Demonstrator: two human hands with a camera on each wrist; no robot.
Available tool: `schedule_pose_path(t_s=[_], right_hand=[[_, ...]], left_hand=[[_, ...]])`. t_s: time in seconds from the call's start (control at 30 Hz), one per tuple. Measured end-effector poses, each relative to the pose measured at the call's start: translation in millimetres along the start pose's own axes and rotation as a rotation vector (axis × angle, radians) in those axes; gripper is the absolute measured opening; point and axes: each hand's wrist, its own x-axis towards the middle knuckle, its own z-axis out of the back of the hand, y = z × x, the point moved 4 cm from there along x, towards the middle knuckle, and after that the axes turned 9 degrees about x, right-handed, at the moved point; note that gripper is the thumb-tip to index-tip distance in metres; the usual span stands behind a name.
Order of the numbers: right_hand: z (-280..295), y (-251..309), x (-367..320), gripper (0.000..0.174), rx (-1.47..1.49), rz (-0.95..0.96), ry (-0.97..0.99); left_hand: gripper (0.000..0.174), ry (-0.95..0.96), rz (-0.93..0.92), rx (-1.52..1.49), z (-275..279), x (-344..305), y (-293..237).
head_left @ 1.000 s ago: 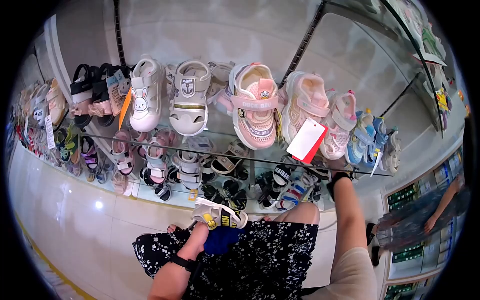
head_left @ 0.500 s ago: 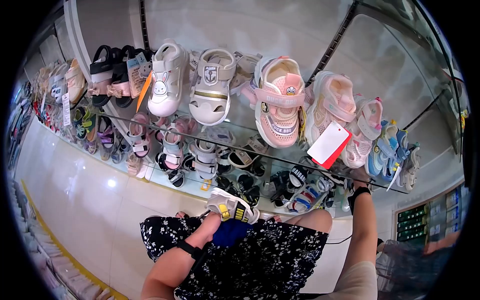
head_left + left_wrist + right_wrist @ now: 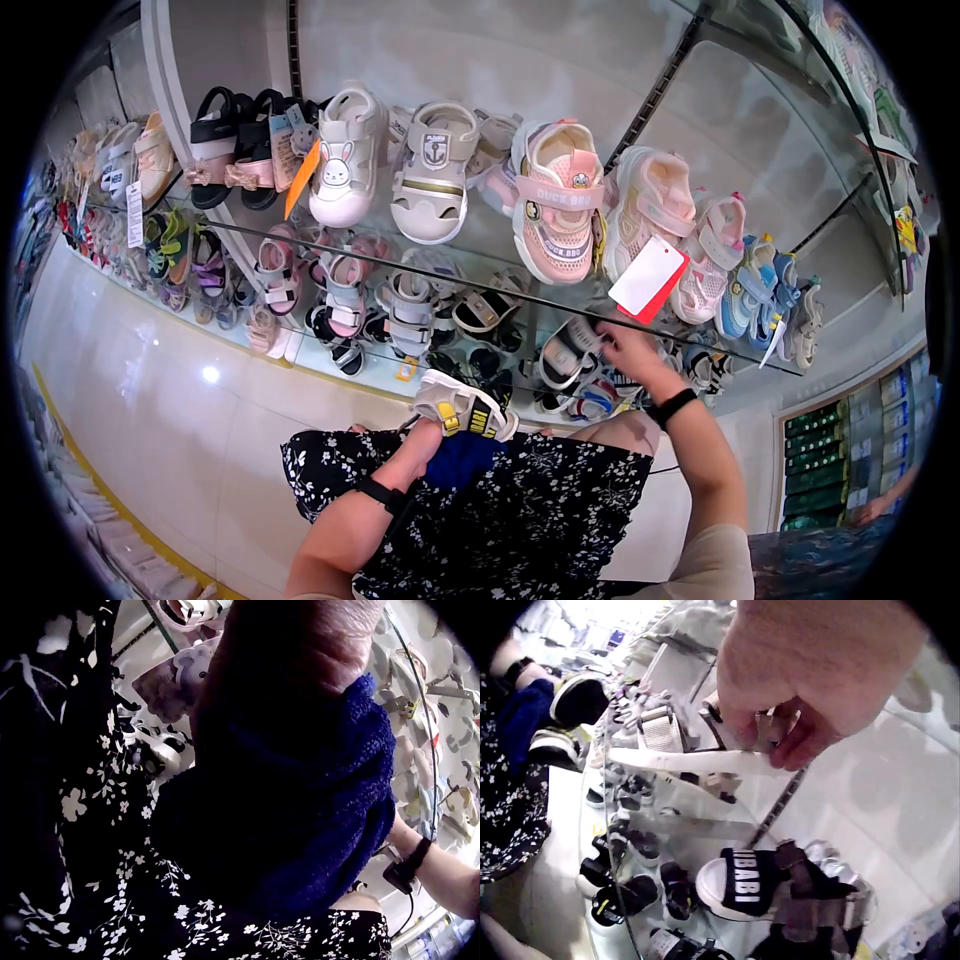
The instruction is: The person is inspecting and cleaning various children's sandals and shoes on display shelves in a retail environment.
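My left hand grips a beige sandal with yellow and black straps above my lap, and a dark blue cloth lies against that hand. The cloth covers much of the left wrist view, below the skin of the hand. Under the upper glass shelf, my right hand pinches the end of a grey and black sandal. In the right wrist view, thumb and fingers of this hand hold its white-soled edge, over a black sandal with white letters.
On the upper glass shelf stand a pink shoe, a white rabbit shoe and blue shoes. A white tag hangs over its edge. More sandals fill the lower shelf. Another person's arm shows at the right.
My right hand has come left from the shelf's right end and now holds a sandal. My left hand keeps its sandal over the lap. The other person at the right has shifted.
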Motion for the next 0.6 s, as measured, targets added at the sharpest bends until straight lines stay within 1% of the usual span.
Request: schedule_pose_path(t_s=[0.03,0.1,0.17,0.2,0.3,0.43,0.47,0.53,0.57,0.6], right_hand=[[-15,4,8,0.023,-0.021,0.191,0.007],[-47,5,23,0.021,-0.152,0.525,-0.025],[-58,14,22,0.021,-0.311,0.496,-0.118],[-63,18,20,0.021,-0.392,0.478,-0.16],[-74,20,17,0.022,-0.315,0.206,-0.118],[-85,15,15,0.028,0.089,-0.075,-0.086],[-90,7,19,0.032,0.16,-0.097,-0.066],[-100,-11,23,0.032,0.233,-0.044,-0.065],[-104,-18,25,0.031,0.273,-0.012,-0.065],[-101,-20,21,0.029,0.352,-0.022,-0.112]], left_hand=[[0.039,-0.033,0.011,0.009,-1,-1,-3],[0.041,-0.045,-0.036,0.022,-5,-10,-17],[0.041,-0.078,-0.08,0.03,-8,-19,-32],[0.047,-0.016,-0.034,-0.026,-8,-20,-32],[0.043,0.001,-0.049,0.013,-8,-21,-36],[0.045,0.021,-0.051,0.013,-14,-33,-50],[0.045,0.029,-0.05,0.003,-16,-33,-51],[0.048,0.042,-0.075,-0.025,-16,-32,-48],[0.046,0.005,-0.078,-0.019,-14,-31,-45],[0.044,-0.034,-0.079,-0.016,-14,-32,-45]])
